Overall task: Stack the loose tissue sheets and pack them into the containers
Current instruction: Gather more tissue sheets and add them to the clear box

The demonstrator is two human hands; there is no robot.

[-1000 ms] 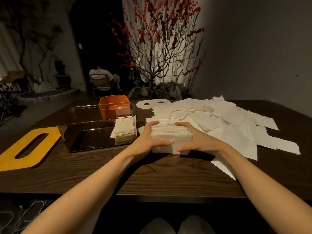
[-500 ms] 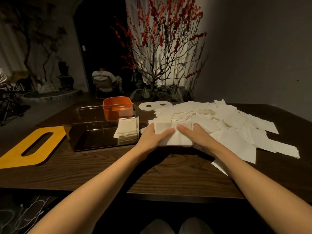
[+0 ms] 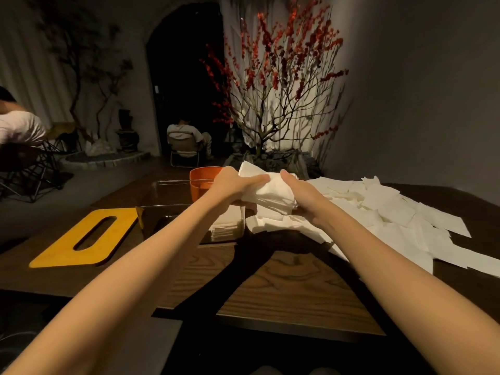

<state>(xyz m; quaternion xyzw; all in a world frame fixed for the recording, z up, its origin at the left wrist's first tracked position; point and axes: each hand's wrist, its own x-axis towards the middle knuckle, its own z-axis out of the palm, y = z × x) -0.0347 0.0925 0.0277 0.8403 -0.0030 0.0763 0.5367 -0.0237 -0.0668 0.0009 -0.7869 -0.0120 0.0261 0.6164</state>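
Both hands up off table (image 3: 270, 288), I see stack (image 3: 266, 192) of tissues gripped between them. Left hand (image 3: 235, 185) clamps left end, thumb across top; right hand (image 3: 300, 196) clamps right end. Stack bent, tilted, held above clear box (image 3: 173, 209). Box holds tissue pile (image 3: 226, 226) at right wall. Orange tub (image 3: 201, 181) behind box. Yellow lid (image 3: 86, 238) flat at left, slot cut through. Loose sheets (image 3: 392, 215) spread right, overlapping. Red-blossom tree (image 3: 276, 85) beyond table.
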